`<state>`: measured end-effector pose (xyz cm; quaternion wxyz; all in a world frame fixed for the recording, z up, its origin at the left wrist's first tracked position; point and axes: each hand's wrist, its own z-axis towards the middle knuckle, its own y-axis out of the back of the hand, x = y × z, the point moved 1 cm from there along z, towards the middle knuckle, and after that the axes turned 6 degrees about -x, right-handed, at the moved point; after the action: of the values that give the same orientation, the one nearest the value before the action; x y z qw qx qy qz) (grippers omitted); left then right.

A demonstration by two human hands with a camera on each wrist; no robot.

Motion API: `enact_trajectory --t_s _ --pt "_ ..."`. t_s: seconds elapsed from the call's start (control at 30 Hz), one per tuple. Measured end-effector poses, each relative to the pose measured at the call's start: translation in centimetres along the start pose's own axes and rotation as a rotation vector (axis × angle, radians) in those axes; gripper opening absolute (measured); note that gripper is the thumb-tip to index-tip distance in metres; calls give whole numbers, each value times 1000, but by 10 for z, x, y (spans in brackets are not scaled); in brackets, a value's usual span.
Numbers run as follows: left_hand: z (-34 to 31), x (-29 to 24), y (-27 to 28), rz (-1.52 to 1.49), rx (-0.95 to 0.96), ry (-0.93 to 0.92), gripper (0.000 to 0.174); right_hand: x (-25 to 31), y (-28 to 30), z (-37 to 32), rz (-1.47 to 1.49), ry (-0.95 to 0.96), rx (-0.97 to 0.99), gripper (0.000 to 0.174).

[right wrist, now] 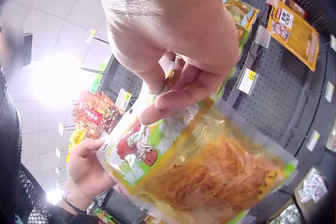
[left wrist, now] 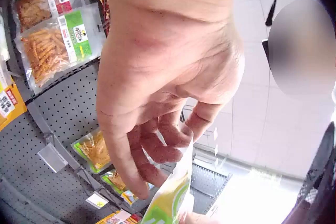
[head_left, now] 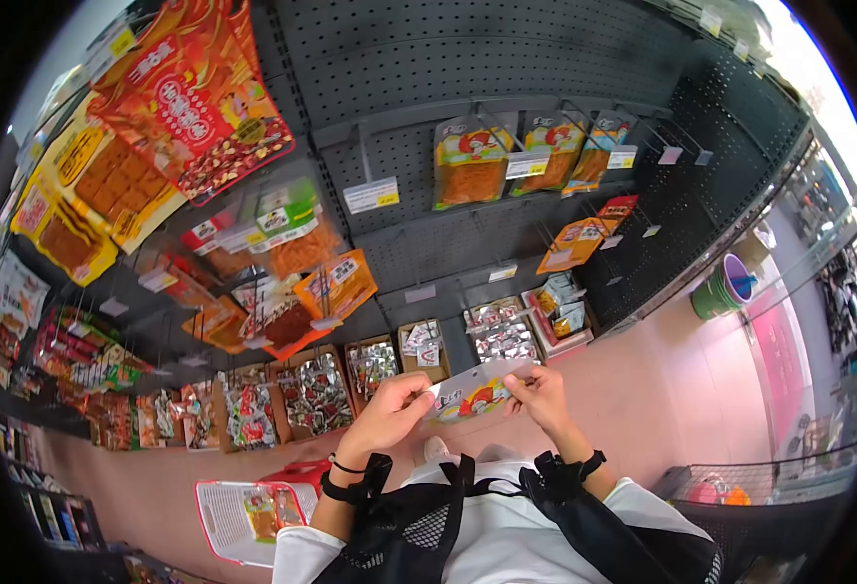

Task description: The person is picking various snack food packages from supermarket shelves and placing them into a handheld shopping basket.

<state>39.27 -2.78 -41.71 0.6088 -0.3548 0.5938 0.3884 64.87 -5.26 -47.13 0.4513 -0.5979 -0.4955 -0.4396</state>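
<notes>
A clear-windowed snack bag (head_left: 471,393) with a green, white and red printed top and shredded orange-brown food inside is held out in front of the body. My left hand (head_left: 389,411) pinches one top corner of it between thumb and fingers. The opposite top corner is pinched by my right hand (head_left: 542,399). In the right wrist view the bag (right wrist: 215,174) hangs below the right hand (right wrist: 178,40), with its food window in full sight, and the left hand (right wrist: 86,174) grips the far edge. The left wrist view shows only a strip of the bag (left wrist: 170,195) under the left hand (left wrist: 168,66).
Ahead stands a dark pegboard shelf (head_left: 399,88) with hooks, price tags and similar snack bags (head_left: 473,161). Open boxes of small packets (head_left: 311,394) line its foot. A white basket (head_left: 216,526) with bags inside is at lower left. Green buckets (head_left: 715,297) stand right.
</notes>
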Motion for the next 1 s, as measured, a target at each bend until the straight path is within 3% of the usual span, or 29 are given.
enact_trajectory --t_s 0.17,0.2,0.23,0.3,0.37,0.43,0.5,0.57,0.7,0.9,1.0 --pt "42 -10 12 215 7 -13 13 10 5 18 43 153 -199 19" --pt "45 -20 13 131 17 112 8 15 8 22 49 191 -248 19" --pt "53 -28 12 142 30 109 8 20 12 28 61 197 -258 19" --pt "69 -43 10 251 -135 -145 21 32 27 40 74 247 -363 19" --pt "82 -53 12 243 -131 -178 29 52 37 49 62 257 -422 19" --pt "94 -79 5 399 -151 -347 33 66 50 62 44 264 -471 18" --pt "111 -99 -1 494 -110 -325 35 73 58 78 -2 331 -532 19" --pt "124 -110 -14 706 -129 -494 37 80 63 94 -32 362 -560 20" --pt "160 -135 -25 1058 -216 -810 48 109 58 123 -2 420 -525 19" --pt "215 -134 -37 1386 -266 -805 60 136 42 156 70 434 -379 18" --pt "237 -125 -35 1373 -348 -869 52 143 36 173 94 425 -310 18"
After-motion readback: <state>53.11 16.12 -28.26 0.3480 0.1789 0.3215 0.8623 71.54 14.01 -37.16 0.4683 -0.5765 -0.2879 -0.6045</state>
